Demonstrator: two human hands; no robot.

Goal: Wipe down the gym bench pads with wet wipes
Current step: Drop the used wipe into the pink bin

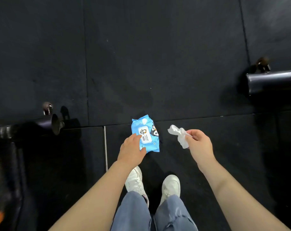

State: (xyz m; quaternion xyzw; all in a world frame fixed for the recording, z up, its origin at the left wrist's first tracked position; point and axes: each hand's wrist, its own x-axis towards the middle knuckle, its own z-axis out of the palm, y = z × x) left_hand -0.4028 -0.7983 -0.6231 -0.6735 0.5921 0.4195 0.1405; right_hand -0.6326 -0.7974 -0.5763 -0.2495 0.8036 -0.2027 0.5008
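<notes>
While I stand over the black floor (158, 64), my left hand (131, 150) holds the blue pack of wipes (147, 134), fingers curled around its near edge, probably so it stays steady. My right hand (199, 142) pinches one white crumpled wipe (178, 134) between thumb and fingers, ready for wiping. A dark bench pad (272, 80) shows at the right edge, well apart.

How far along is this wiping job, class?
Done: one crumpled white wet wipe is out, pinched in the right hand. In hand: the left hand holds the blue plastic wipe pack. Left: the wiping itself; the wipe touches no pad, and the black padded bench end sits away to the right.
</notes>
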